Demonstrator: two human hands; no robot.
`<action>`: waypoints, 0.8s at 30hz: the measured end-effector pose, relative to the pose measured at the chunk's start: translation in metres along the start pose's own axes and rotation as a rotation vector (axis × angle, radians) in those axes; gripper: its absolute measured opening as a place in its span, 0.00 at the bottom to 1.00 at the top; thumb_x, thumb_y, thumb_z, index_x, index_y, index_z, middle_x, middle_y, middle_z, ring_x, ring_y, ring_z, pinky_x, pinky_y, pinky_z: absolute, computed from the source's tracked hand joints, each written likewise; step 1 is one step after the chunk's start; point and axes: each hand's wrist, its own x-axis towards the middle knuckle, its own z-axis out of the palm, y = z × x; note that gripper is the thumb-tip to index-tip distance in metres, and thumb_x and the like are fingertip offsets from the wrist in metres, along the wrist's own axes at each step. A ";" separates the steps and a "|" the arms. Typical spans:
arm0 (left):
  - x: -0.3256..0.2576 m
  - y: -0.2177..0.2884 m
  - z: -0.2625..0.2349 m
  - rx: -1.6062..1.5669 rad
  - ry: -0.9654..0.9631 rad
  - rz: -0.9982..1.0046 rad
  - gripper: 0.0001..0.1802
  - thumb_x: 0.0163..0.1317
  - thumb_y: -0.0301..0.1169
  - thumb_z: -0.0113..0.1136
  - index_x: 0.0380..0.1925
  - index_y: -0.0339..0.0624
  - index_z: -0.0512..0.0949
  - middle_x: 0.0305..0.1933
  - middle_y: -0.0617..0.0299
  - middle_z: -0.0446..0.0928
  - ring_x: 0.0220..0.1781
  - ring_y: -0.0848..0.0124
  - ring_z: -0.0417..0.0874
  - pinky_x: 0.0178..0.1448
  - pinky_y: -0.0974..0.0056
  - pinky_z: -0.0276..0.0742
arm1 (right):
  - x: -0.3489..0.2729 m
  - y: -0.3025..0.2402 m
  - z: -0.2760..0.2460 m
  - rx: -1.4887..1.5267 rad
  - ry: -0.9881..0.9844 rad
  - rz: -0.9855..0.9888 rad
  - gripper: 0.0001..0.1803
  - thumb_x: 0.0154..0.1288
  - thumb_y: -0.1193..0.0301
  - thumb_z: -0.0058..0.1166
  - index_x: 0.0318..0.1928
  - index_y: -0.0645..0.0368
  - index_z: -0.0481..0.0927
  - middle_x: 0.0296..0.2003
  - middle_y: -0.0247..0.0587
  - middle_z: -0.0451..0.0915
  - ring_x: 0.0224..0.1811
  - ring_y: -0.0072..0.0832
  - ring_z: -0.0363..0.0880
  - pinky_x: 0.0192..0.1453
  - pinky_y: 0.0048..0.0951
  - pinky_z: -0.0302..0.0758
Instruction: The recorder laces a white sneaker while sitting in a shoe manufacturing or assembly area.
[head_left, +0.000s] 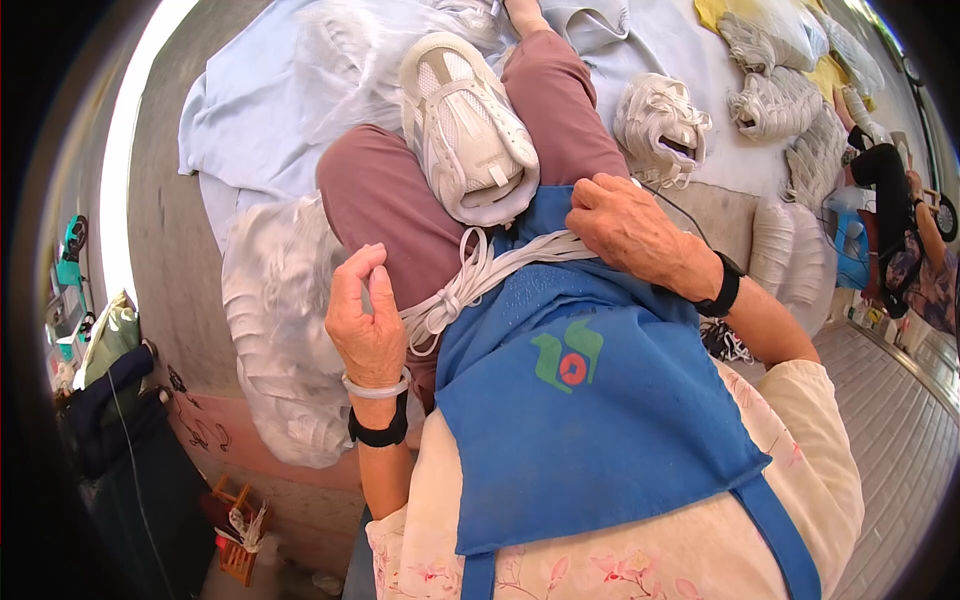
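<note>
Your largest container is a clear plastic bag left of centre, packed with pale, ridged-looking pieces. Another clear bag lies crumpled at the upper middle, its contents too blurred to tell. More wrapped, ridged white bundles sit at the upper right.

Your right hand, just right of centre, is curled, its fingers bent inward at the end of the lace bundle; its own back hides the fingertips, so you cannot tell what it grips. Your left hand, left of centre, is half open, a narrow gap between thumb and fingers and nothing visible in it.

Around them, a pale blue sheet spreads across the top of the frame, and your blue apron fills the lower middle. A co-worker shows at the right edge. The white shoe rests between your knees at upper centre, its heel toward you. A second white shoe lies just right of your knee. The white laces cross your lap below the first shoe, gathered in loops between your hands. A small orange stool stands at lower left.
</note>
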 end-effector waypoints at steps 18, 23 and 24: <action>0.033 0.056 0.050 -0.338 -0.264 0.211 0.09 0.61 0.26 0.59 0.40 0.36 0.80 0.37 0.54 0.81 0.38 0.60 0.81 0.46 0.64 0.74 | 0.026 -0.005 -0.074 0.606 0.177 0.411 0.04 0.61 0.80 0.48 0.36 0.60 0.74 0.30 0.44 0.75 0.31 0.39 0.77 0.36 0.35 0.72; 0.052 0.055 0.044 -0.519 -0.744 0.000 0.10 0.68 0.32 0.54 0.37 0.36 0.80 0.26 0.63 0.79 0.30 0.72 0.77 0.40 0.69 0.71 | 0.037 0.018 -0.107 0.027 0.636 0.232 0.05 0.63 0.77 0.50 0.39 0.59 0.76 0.27 0.45 0.77 0.26 0.39 0.77 0.31 0.32 0.73; 0.055 0.056 0.035 -0.636 -0.873 -0.223 0.12 0.70 0.34 0.52 0.36 0.36 0.80 0.22 0.67 0.77 0.28 0.77 0.75 0.38 0.71 0.70 | 0.033 0.031 -0.115 -0.020 0.728 0.234 0.06 0.67 0.77 0.49 0.41 0.60 0.78 0.24 0.33 0.73 0.24 0.16 0.68 0.29 0.21 0.67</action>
